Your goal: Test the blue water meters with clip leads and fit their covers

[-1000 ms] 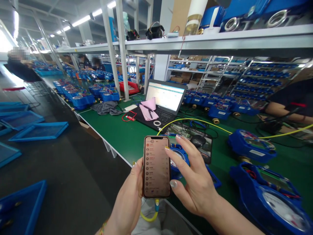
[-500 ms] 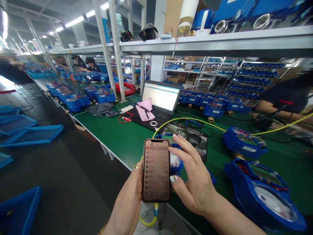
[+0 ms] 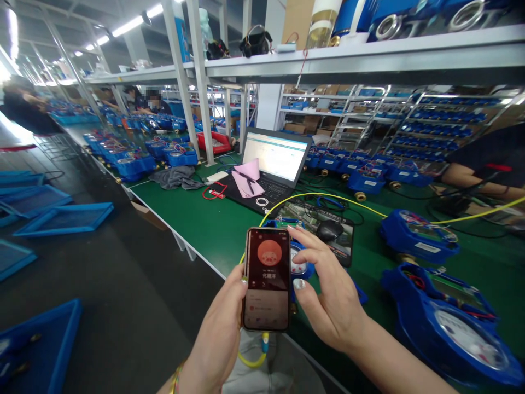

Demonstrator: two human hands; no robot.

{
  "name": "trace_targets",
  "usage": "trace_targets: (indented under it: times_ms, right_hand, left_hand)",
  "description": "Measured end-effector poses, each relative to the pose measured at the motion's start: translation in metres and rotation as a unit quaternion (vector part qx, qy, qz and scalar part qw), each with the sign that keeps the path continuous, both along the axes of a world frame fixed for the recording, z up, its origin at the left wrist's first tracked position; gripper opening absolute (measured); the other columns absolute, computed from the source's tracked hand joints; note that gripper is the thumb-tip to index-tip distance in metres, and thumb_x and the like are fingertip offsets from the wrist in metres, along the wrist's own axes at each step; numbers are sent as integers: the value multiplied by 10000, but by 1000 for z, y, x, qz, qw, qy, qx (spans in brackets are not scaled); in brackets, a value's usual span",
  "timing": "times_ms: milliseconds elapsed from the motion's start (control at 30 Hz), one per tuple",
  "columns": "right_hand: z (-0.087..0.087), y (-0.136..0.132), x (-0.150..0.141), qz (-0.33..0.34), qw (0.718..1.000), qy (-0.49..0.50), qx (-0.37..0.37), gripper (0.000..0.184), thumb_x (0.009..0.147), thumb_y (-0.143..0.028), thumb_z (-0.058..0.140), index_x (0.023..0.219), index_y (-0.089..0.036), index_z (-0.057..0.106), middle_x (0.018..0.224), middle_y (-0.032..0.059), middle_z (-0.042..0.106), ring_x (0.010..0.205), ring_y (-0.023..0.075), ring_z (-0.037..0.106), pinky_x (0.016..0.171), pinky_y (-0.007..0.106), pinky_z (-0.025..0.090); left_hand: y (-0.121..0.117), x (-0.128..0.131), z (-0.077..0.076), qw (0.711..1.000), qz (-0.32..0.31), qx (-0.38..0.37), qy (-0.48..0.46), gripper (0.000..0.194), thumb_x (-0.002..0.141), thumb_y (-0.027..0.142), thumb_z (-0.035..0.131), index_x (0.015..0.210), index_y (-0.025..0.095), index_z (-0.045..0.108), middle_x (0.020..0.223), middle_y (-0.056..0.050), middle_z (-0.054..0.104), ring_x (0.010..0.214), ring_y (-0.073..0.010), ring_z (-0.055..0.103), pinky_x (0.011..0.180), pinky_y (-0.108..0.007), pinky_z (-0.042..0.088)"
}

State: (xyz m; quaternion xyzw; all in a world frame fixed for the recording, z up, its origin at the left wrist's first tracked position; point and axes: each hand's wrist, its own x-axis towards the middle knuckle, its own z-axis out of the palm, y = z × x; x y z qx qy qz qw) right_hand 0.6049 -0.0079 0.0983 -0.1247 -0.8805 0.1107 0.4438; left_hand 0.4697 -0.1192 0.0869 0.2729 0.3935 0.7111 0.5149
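A smartphone (image 3: pixel 267 280) is held upright in front of me by my left hand (image 3: pixel 221 320), whose thumb lies along its left edge. The lit screen shows a round red picture above a name, with a paler panel below. My right hand (image 3: pixel 328 290) hovers at the phone's right edge, fingers curved and apart, holding nothing; whether a fingertip touches the case I cannot tell. Behind the phone, partly hidden, sits a blue meter (image 3: pixel 301 262) with a white dial. A yellow cable (image 3: pixel 253 361) loops below the phone.
An open laptop (image 3: pixel 275 158) stands on the green bench, pink paper (image 3: pixel 246 178) and a pen on it. A mouse (image 3: pixel 330 230) rests on a printed mat. Blue meters (image 3: pixel 455 323) line the right side. Overhead runs a shelf (image 3: pixel 361 60); blue trays (image 3: pixel 65 219) lie at left. Other people sit nearby.
The phone's screen has switched from a list to a page with a large red round picture. My view has shifted slightly, and my right fingers have curled in a little.
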Motion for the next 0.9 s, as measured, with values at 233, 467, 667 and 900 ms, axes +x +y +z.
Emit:
trace_targets:
  times_ms: [233, 467, 667, 900]
  right_hand:
    - [1, 0, 1, 13, 1000, -5, -21, 176, 873, -143, 430, 1046, -153, 459, 1373, 180, 454, 1326, 289, 380, 1057, 518, 368]
    - [0, 2, 2, 13, 1000, -7, -23, 165, 879, -129, 427, 1038, -140, 468, 1364, 183, 459, 1330, 261, 378, 1081, 457, 353]
    - [2, 3, 2, 10, 1000, -15, -10, 289, 889, -137, 418, 1165, -91, 492, 1362, 184, 460, 1326, 263, 377, 1099, 463, 338]
    - [3, 2, 4, 63, 994, -43, 76, 395, 834, -161, 450, 1202, -77, 564, 1455, 203, 335, 1355, 357, 309, 1085, 557, 322]
  left_hand:
    - [-1, 3, 2, 999, 11, -27, -17, 378, 886, 257, 524, 1250, 171, 574, 1313, -64, 565, 1292, -297, 392, 1074, -415, 313]
    - [-1, 2, 4, 999, -26, -8, -45, 364, 915, 213, 501, 1273, 201, 563, 1246, -50, 609, 1183, -259, 499, 967, -347, 390]
    - [0, 2, 5, 998, -33, 9, -59, 325, 958, 268, 465, 1259, 215, 577, 1253, -41, 605, 1221, -265, 463, 974, -352, 391]
    - [1, 2, 3, 995, -21, 18, -93, 330, 995, 306, 400, 1258, 217, 578, 1258, -38, 600, 1294, -258, 385, 1067, -379, 329]
